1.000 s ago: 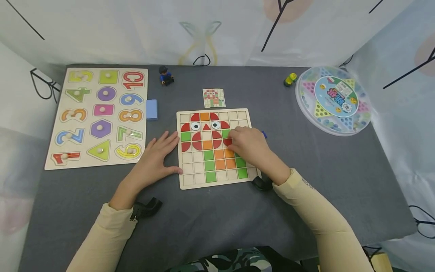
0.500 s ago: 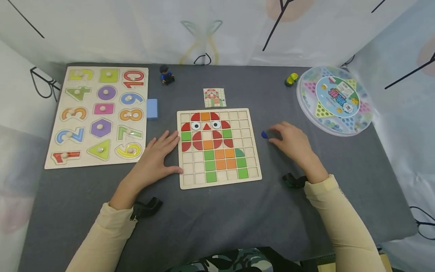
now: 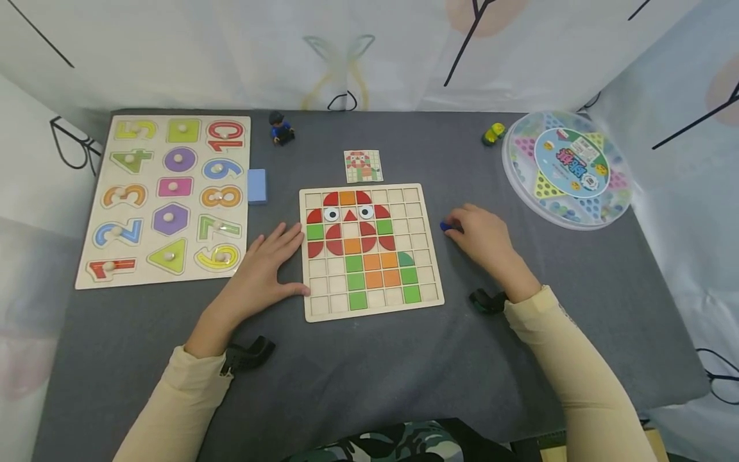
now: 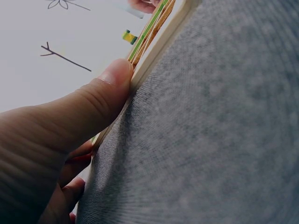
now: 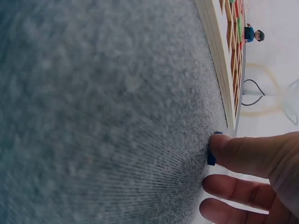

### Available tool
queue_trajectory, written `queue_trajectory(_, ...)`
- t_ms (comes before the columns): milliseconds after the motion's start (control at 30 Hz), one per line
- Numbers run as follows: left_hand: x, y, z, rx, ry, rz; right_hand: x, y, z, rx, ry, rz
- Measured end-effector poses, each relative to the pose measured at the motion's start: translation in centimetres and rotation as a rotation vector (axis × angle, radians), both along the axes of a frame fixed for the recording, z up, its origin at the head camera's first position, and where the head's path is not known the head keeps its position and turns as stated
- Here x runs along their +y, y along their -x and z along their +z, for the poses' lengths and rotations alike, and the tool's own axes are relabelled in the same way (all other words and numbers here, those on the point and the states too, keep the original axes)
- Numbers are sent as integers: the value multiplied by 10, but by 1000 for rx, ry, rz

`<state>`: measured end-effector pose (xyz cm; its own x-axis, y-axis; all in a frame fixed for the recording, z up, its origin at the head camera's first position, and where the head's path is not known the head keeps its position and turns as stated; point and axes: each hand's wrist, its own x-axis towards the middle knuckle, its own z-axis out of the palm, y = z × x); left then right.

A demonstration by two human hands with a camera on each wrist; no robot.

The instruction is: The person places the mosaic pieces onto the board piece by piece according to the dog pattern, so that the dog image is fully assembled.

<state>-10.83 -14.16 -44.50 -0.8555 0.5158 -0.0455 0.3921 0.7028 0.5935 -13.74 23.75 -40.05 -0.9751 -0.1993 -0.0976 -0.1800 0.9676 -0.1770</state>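
Observation:
A wooden grid board [image 3: 432, 282] lies mid-table, with red, orange and green pieces and two eye pieces set in its cells. My left hand [image 3: 261, 273] rests at the board's left edge, fingers spread and straight; in the left wrist view the thumb [image 4: 110, 86] touches the rim. Right of the board, my right hand [image 3: 482, 236] pinches a small dark blue puzzle piece [image 3: 444, 226] at the table surface. The right wrist view has the thumb over this blue piece [image 5: 211, 156], hiding part of it.
Above the board lies a small pattern card [image 3: 364, 167]. A number peg puzzle [image 3: 86, 256] fills the left, with a blue block [image 3: 257, 187] beside it. Farther back are a toy figure [image 3: 281, 128], a yellow-green toy [image 3: 493, 133] and a round game box [image 3: 568, 170].
My right hand has left the board, moved right to the blue piece and closed its fingers on it. A green rounded piece now shows where that hand was. The left hand stays put.

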Motion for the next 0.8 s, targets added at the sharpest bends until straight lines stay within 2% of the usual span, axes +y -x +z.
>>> queue_trajectory(300, -3, -1, 1, 0, 1, 5, -1, 2, 2, 20, -32, 131)
queue_trajectory(533, -5, -1, 0, 1, 0, 8, -4, 2, 2, 68, 11, 237)
queue_trajectory(633, -5, 0, -1, 3, -4, 3, -6, -2, 4, 99, 77, 334)
queue_trajectory(800, -2, 0, -1, 9, -2, -9, -11, -13, 5, 160, 140, 566)
